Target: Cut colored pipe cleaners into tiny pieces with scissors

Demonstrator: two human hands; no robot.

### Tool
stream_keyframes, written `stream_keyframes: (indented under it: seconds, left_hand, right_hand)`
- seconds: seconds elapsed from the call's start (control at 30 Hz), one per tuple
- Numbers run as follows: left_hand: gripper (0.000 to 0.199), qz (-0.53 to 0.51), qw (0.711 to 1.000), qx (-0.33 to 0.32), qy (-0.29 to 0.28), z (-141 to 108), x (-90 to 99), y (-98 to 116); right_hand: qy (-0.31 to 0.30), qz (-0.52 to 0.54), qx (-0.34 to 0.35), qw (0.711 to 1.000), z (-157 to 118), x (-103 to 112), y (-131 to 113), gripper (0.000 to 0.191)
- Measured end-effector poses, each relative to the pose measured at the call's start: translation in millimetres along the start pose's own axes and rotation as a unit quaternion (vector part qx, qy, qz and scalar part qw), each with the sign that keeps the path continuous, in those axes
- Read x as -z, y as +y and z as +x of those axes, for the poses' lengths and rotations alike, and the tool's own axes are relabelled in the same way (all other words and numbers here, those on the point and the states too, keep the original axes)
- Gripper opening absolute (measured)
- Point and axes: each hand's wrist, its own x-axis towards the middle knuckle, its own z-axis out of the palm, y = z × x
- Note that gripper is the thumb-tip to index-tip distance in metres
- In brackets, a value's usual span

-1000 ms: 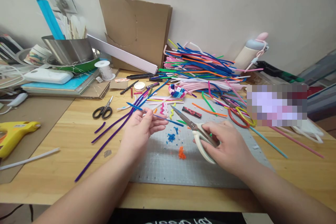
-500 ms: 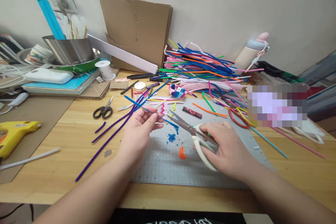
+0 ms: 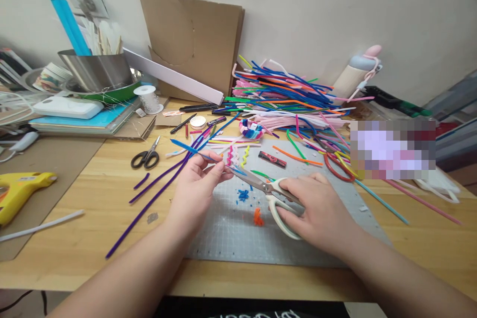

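Note:
My left hand [image 3: 203, 179] pinches a blue pipe cleaner [image 3: 185, 146] between thumb and fingers, one end sticking out to the upper left. My right hand [image 3: 313, 208] grips the light-handled scissors [image 3: 278, 203], whose blades lie along the short blue end near my left fingertips. Whether the blades touch the fuzz is hard to tell. Below them, blue fuzz clippings [image 3: 243, 195] and orange fuzz clippings [image 3: 258, 216] lie on the grey cutting mat [image 3: 231, 243]. Wavy pink, white and yellow pieces [image 3: 236, 155] lie just behind my left fingers.
Purple pipe cleaners [image 3: 149, 208] and black scissors [image 3: 146, 157] lie left of the mat. A large pile of coloured pipe cleaners [image 3: 286, 92] fills the back. A yellow glue gun [image 3: 26, 191] rests far left, a bottle [image 3: 354, 77] stands back right, and a dark marker-like stick [image 3: 272, 159] lies on the mat.
The scissors have moved left and closed further along the blue pipe cleaner's short end, close to my left fingertips. My left hand stays nearly in place.

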Motion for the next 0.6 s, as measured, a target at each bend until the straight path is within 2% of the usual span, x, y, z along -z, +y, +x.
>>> stream_keyframes:
  seconds: [0.3,0.6]
  left_hand:
    - [0.018,-0.026,0.999,0.034,0.004,-1.1,-2.8,3.2]
    - [0.02,-0.05,0.998,0.039,0.004,1.4,-1.7,1.0]
  right_hand:
    - [-0.002,0.019,-0.001,1.0,-0.3,0.4,-1.8,0.014]
    - [-0.008,0.029,-0.004,1.0,-0.5,0.6,-2.9,0.013]
